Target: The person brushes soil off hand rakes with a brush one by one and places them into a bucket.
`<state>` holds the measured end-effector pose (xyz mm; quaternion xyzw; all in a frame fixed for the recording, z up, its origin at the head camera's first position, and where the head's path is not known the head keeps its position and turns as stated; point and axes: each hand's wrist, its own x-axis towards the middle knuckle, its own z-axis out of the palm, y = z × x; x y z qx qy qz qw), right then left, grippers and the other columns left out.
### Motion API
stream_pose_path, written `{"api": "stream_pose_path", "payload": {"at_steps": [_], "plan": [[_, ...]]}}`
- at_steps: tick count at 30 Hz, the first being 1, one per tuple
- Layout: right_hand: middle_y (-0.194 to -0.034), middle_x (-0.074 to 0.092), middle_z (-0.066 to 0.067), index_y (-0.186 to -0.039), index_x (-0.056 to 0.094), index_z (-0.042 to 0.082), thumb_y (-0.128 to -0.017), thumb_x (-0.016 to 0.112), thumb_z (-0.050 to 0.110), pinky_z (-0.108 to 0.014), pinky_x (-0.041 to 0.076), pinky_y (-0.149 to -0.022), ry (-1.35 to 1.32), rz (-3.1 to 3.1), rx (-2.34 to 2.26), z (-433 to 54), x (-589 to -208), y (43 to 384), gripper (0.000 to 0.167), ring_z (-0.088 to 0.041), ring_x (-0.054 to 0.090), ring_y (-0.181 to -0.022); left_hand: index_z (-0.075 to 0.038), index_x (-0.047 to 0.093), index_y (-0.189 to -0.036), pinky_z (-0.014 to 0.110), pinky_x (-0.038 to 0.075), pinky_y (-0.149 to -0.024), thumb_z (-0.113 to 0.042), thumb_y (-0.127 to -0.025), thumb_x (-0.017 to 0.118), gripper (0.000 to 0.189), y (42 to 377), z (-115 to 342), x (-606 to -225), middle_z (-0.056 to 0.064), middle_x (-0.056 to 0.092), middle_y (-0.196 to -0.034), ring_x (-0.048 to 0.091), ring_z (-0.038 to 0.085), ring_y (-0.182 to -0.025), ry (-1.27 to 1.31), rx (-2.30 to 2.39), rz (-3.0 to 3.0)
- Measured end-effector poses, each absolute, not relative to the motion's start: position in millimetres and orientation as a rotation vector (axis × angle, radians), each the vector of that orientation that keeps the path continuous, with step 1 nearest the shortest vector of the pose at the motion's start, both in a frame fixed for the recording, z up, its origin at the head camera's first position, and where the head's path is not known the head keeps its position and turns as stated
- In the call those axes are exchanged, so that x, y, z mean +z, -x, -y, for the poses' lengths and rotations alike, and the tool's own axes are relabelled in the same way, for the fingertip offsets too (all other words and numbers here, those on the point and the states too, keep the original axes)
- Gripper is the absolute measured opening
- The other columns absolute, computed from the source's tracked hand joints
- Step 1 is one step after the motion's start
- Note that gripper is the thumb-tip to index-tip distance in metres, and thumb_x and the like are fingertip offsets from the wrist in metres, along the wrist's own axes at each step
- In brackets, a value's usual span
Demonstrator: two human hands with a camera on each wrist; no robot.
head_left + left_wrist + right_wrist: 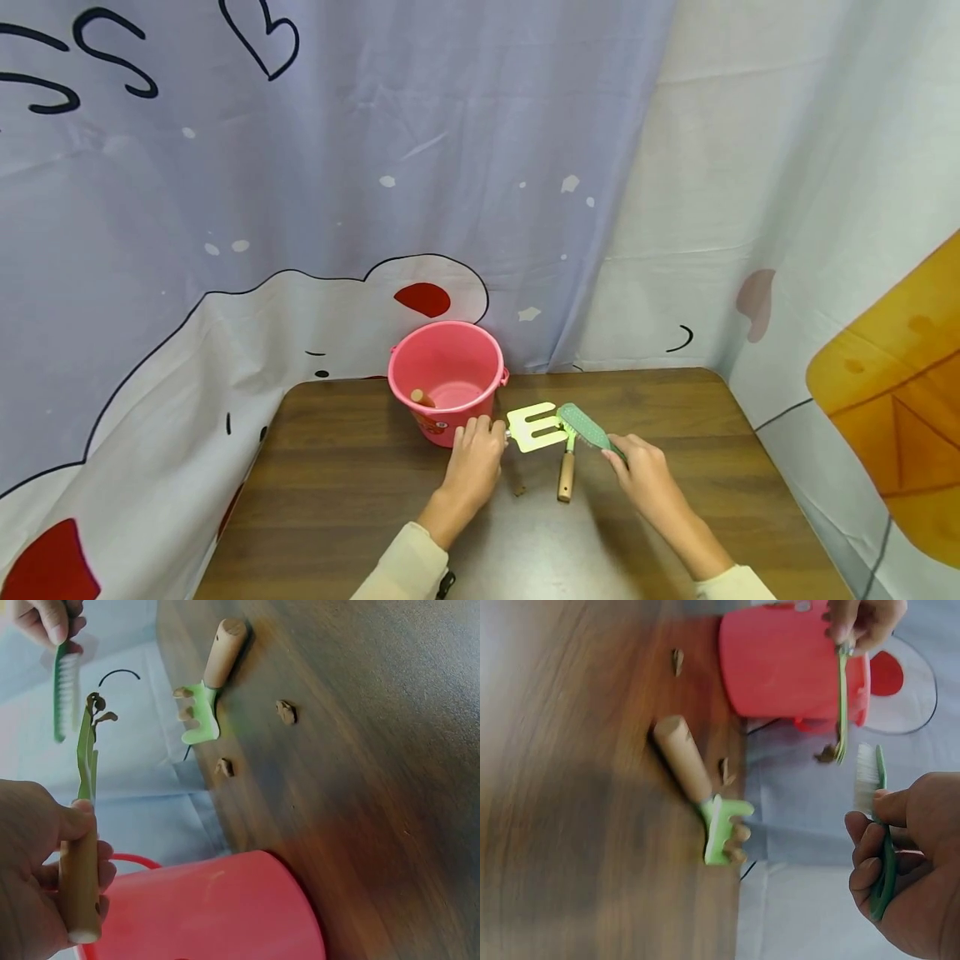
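Observation:
My left hand [474, 458] grips the wooden handle of a small garden fork [531, 429] with yellow-green tines. Brown clumps [97, 705] cling to the tine tips in the left wrist view. My right hand [647, 471] holds a green brush [585, 425] by its handle. Its white bristles [866, 776] face the fork's tines, with a small gap between them in the right wrist view. Below the two tools, a small hand rake [566, 479] with a wooden handle lies on the table, brown lumps stuck on its prongs.
Behind my left hand stands a pink bucket [450, 350], and a wooden handle end [422, 397] shows inside it. Brown crumbs [286, 712] lie on the wooden table [337, 492]. A printed curtain [450, 125] hangs along the table's back edge.

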<state>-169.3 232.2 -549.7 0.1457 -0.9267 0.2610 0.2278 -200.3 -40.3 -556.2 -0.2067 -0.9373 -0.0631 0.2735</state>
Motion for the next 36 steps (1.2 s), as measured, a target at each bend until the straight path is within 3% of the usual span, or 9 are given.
{"api": "stream_pose_path", "payload": {"at_steps": [10, 20, 28, 36], "plan": [[-0.088, 0.071, -0.016, -0.105, 0.072, -0.012, -0.086, 0.078, -0.002, -0.025, 0.058, -0.063, -0.51, 2.554, 0.755, -198, -541, 165, 0.023, -0.022, 0.071, -0.077, -0.012, 0.065, -0.091, 0.033, 0.038, -0.063, -0.015, -0.083, 0.083, 0.02, 203, 33, -556, 0.004, 0.06, -0.084, 0.058, 0.023, -0.079, 0.566, -0.158, 2.512], [-0.084, 0.069, -0.012, -0.103, 0.073, -0.009, -0.083, 0.08, -0.001, -0.026, 0.057, -0.06, -0.538, 2.525, 0.686, -180, -542, 163, 0.022, -0.018, 0.067, -0.07, -0.011, 0.064, -0.087, 0.034, 0.037, -0.062, -0.008, -0.075, 0.084, 0.024, 202, 29, -555, 0.005, 0.059, -0.082, 0.058, 0.023, -0.076, 0.549, -0.137, 2.484], [-0.084, 0.071, -0.014, -0.101, 0.073, -0.009, -0.082, 0.08, -0.002, -0.034, 0.06, -0.064, -0.524, 2.509, 0.664, -189, -545, 168, 0.021, -0.027, 0.073, -0.075, -0.011, 0.064, -0.09, 0.035, 0.038, -0.064, -0.014, -0.082, 0.082, 0.02, 200, 30, -556, 0.005, 0.06, -0.084, 0.058, 0.024, -0.08, 0.531, -0.15, 2.515], [-0.077, 0.07, -0.012, -0.098, 0.075, -0.009, -0.081, 0.08, -0.004, -0.028, 0.055, -0.057, -0.484, 2.513, 0.714, -205, -552, 175, 0.018, -0.018, 0.066, -0.067, -0.011, 0.064, -0.093, 0.035, 0.036, -0.067, -0.012, -0.084, 0.081, 0.019, 196, 32, -558, 0.005, 0.06, -0.087, 0.058, 0.023, -0.084, 0.535, -0.222, 2.577]]}}
